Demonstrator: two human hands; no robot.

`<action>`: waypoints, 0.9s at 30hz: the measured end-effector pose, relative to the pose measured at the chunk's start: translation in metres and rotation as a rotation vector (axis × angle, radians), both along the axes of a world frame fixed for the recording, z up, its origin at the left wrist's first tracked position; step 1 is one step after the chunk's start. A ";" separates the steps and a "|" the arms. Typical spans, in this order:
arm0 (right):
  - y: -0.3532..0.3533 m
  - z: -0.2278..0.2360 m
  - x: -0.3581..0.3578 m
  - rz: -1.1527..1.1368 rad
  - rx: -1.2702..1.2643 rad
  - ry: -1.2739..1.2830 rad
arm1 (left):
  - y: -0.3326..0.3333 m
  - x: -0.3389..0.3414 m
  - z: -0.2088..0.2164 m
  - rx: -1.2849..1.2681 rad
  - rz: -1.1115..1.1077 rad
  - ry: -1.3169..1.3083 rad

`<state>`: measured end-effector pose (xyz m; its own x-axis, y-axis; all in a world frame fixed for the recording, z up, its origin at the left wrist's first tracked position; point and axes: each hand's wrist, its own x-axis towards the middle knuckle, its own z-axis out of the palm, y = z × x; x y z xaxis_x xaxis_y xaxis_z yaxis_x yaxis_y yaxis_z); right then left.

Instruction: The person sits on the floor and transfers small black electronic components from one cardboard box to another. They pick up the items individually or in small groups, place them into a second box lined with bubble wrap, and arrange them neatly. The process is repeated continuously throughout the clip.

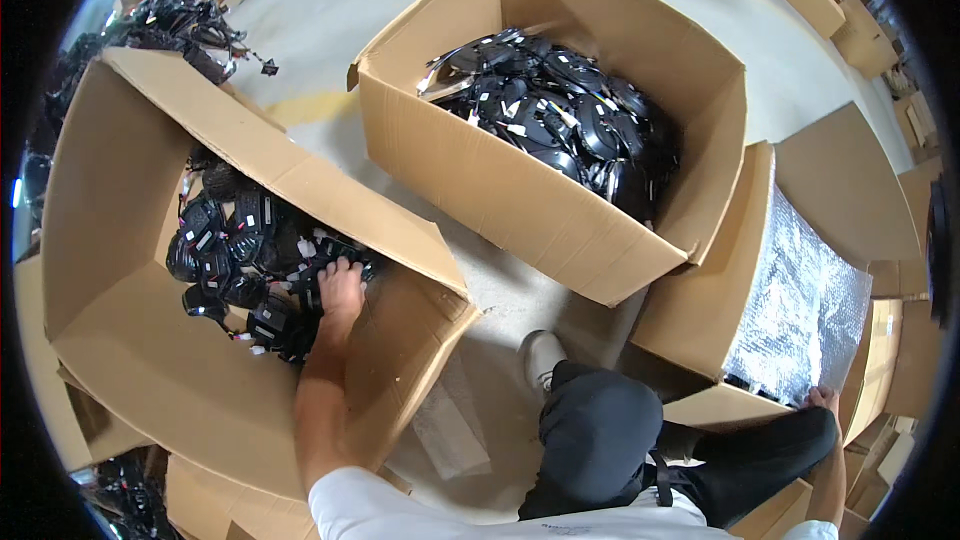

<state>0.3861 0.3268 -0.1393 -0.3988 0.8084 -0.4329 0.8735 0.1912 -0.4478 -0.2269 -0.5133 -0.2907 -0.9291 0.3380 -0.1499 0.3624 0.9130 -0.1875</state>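
Note:
My left hand (343, 288) reaches down into the large cardboard box (110, 260) on the left. Its fingers are bent over one of the black wired parts near the box's right wall. Several more black parts (215, 260) with cables and white connectors lie loose around it on the box floor. On the right, my right hand (823, 399) is closed at the near corner of a silver bubble-wrap sheet (800, 300). That sheet covers the top of another cardboard box (695, 305), and a little black shows under its near edge. My right fingertips are partly hidden.
Ahead stands a big open carton (480, 180) piled with round black parts (575, 125) trailing cables. Black bagged parts (170, 25) are heaped beyond the left box. A flat cardboard piece (450, 420) lies on the floor by my shoe (543, 360). More cartons (810, 0) line the far right.

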 end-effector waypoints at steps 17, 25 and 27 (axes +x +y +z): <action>-0.237 0.171 -0.299 0.931 -0.191 0.758 | 0.166 0.155 0.331 2.277 -0.107 -0.534; -0.281 0.183 -0.314 0.743 -0.664 1.284 | 0.359 0.181 0.341 2.266 -0.046 -1.053; -0.219 0.181 -0.297 0.645 -0.419 1.110 | 0.387 0.175 0.356 2.279 0.020 -1.056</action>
<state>0.0893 0.1076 0.0419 -0.9522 0.2329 0.1978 -0.1782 0.1028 -0.9786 -0.0514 -0.1264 0.0657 -0.8315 0.5526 0.0571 -0.3439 -0.5928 0.7282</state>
